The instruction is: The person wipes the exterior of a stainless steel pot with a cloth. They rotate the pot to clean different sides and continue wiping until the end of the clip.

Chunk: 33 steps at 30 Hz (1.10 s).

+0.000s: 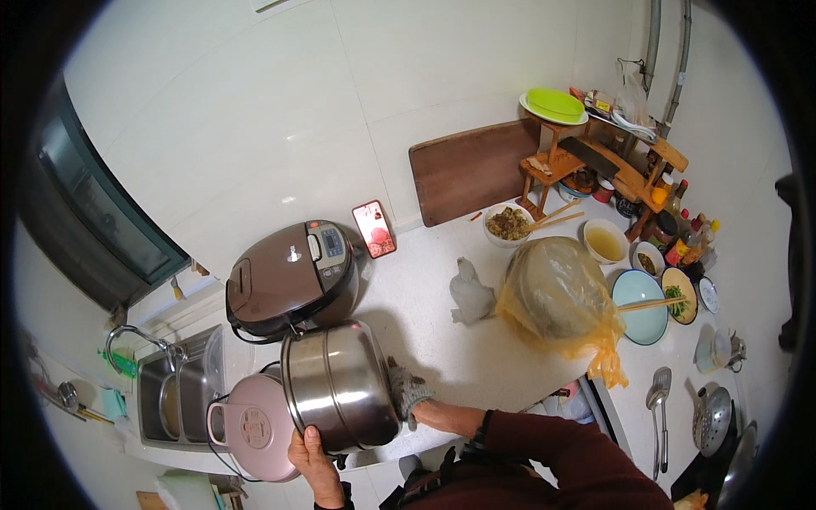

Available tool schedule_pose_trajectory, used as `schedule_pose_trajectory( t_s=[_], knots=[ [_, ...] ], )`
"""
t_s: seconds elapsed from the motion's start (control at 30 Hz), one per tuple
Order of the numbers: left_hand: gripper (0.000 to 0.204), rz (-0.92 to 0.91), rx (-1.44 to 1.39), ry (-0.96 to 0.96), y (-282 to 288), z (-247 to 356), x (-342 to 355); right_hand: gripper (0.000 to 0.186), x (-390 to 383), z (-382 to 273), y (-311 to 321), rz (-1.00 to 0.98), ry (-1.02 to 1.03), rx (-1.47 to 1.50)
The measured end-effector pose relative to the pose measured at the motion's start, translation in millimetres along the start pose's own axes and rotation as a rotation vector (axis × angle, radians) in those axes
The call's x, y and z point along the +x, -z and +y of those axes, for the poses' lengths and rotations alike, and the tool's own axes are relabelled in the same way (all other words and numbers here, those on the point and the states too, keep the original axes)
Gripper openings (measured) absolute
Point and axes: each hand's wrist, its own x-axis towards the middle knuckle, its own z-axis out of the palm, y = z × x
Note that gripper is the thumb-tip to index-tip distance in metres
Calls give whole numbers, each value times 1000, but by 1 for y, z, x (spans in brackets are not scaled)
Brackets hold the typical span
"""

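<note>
Over white kitchen counter (476, 357), left hand (316, 463) and gloved right hand (408, 393) each grip closed around tilted steel pot (340, 387).

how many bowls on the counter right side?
5 bowls: white one with chopped filling, white one with yellowish liquid, small dark-filled one, big blue one, and one with greens. The bagged bundle may hide more.

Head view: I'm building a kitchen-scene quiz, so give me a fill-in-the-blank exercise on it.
1. Both hands grip a tall stacked pot made of shiny ____.
2. The right hand wears a grey knitted ____, while the left hand is bare.
3. A pair of wooden chopsticks lies across the light ____ round bowl.
4. The brown wooden cutting board leans against the white tiled ____.

Missing words: steel; glove; blue; wall
</note>
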Motion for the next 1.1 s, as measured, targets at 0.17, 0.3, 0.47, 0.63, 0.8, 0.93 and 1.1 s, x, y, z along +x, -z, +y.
schedule_pose_trajectory(
  t_s=[0.17, 0.3, 0.47, 0.63, 0.8, 0.93, 1.1],
  knots=[
    [39, -20, 79, 6, 7, 0, 4, 57, -51, -52, 8, -193, 146, -77],
    [39, -2, 103, -8, 8, 3, 3, 62, -31, -100, -15, 74, 364, -53],
    [38, -38, 71, 38, 9, 10, 3, 72, 4, -162, -4, 403, 211, -149],
    [38, -43, 111, 28, 8, 14, 4, 71, 57, -188, 31, 409, 184, -520],
    [39, -49, 92, 28, 7, 14, 4, 54, 113, -168, 81, 331, 125, -299],
    [39, -35, 112, 8, 6, 10, 4, 50, 133, -123, 107, 156, -142, 310],
    [39, -18, 135, -10, 5, 7, 2, 55, 118, -43, 75, 241, -409, 780]
  ],
)
